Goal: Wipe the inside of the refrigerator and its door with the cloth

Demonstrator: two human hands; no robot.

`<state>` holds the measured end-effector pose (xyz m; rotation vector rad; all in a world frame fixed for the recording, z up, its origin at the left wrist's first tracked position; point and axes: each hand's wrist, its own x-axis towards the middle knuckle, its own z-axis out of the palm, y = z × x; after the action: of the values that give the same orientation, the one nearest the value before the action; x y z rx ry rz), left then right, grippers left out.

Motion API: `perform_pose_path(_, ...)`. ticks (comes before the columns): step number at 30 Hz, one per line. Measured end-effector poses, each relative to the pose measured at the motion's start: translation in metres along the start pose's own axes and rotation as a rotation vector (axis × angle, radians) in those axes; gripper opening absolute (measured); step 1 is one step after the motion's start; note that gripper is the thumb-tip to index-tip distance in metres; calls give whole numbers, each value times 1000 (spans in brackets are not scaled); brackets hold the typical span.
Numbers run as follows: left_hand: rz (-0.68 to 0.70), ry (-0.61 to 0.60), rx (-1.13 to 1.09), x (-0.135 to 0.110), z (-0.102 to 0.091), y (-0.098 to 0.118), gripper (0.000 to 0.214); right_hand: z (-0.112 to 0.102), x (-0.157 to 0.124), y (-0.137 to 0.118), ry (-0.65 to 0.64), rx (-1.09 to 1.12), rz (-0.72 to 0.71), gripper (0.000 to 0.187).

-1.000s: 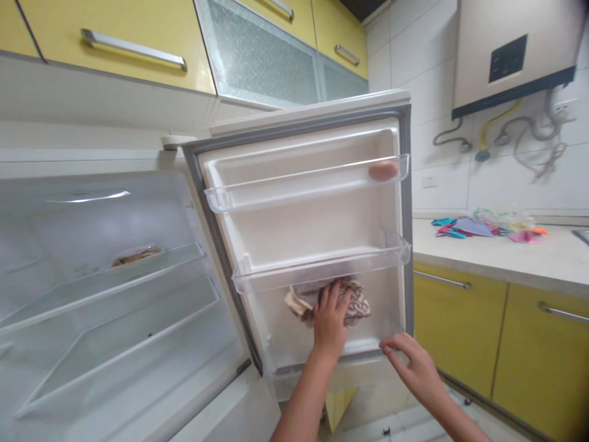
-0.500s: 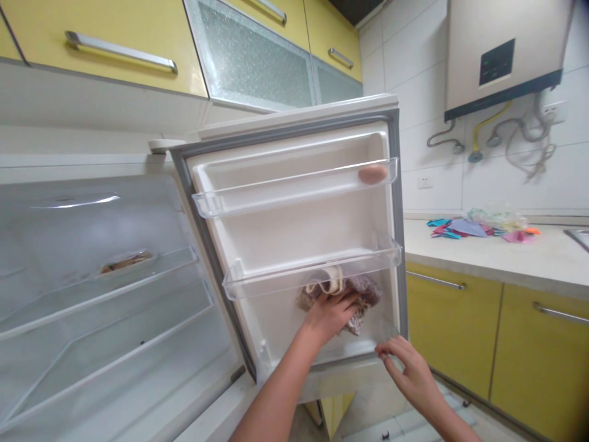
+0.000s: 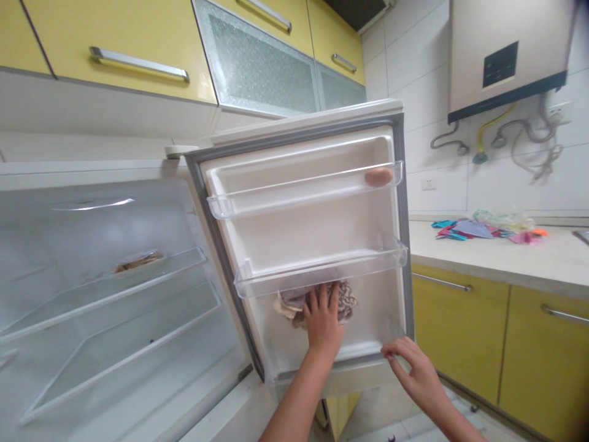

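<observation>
The fridge door point(image 3: 304, 236) stands open, its inner side facing me. Below the middle door rack, my left hand point(image 3: 324, 322) holds a crumpled, patterned brown-and-cream cloth point(image 3: 347, 301) against the white inner panel, fingers stretched over it. Part of the cloth shows through the clear middle rack point(image 3: 322, 270). At the door's lower right corner, my right hand point(image 3: 411, 368) is closed, thumb and fingers pinching the rim of the clear bottom rack point(image 3: 354, 376). A brown egg point(image 3: 378, 177) sits at the right end of the top rack point(image 3: 294, 193).
On the left is the fridge interior with glass shelves point(image 3: 151, 331) and a packaged food tray point(image 3: 138, 263). To the right, colourful cloths and plastic point(image 3: 473, 229) lie on the counter point(image 3: 460, 253). A water heater point(image 3: 506, 55) hangs above; yellow cabinets point(image 3: 460, 331) stand below.
My left hand has slid the cloth leftward across the panel, and the hand now points more upright. My right hand keeps its place at the bottom rack. The view has shifted slightly.
</observation>
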<state>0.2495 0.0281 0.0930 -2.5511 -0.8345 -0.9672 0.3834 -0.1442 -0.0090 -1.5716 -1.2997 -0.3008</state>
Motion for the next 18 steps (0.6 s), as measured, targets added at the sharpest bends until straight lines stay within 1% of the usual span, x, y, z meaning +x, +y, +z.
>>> perform_pose_path(3, 256, -105, -51, 19, -6, 24, 84, 1, -1, -3, -5, -7, -6, 18)
perform_pose_path(5, 379, -129, -81, 31, -9, 44, 79, 1, -2, -5, -2, -13, -14, 19)
perform_pose_path(8, 429, -101, -117, 44, -10, 69, 70, 1, -3, -7, 15, -21, -29, 20)
perform_pose_path(10, 458, -93, -116, 47, -9, 74, 60, 1, -3, -8, 24, -22, -36, 21)
perform_pose_path(11, 490, -96, -104, 47, -8, 71, 54, 1, -3, -9, 27, -23, -38, 21)
perform_pose_path(13, 620, -104, -67, 45, -5, 58, 41, 0, -2, -11, 29, -24, -45, 21)
perform_pose_path(16, 859, -66, 16, 35, 4, 26, 32, -2, -2, -12, 30, -30, -49, 20)
perform_pose_path(18, 964, -26, 63, 24, 11, 2, 29, -1, -4, -11, 30, -33, -55, 18)
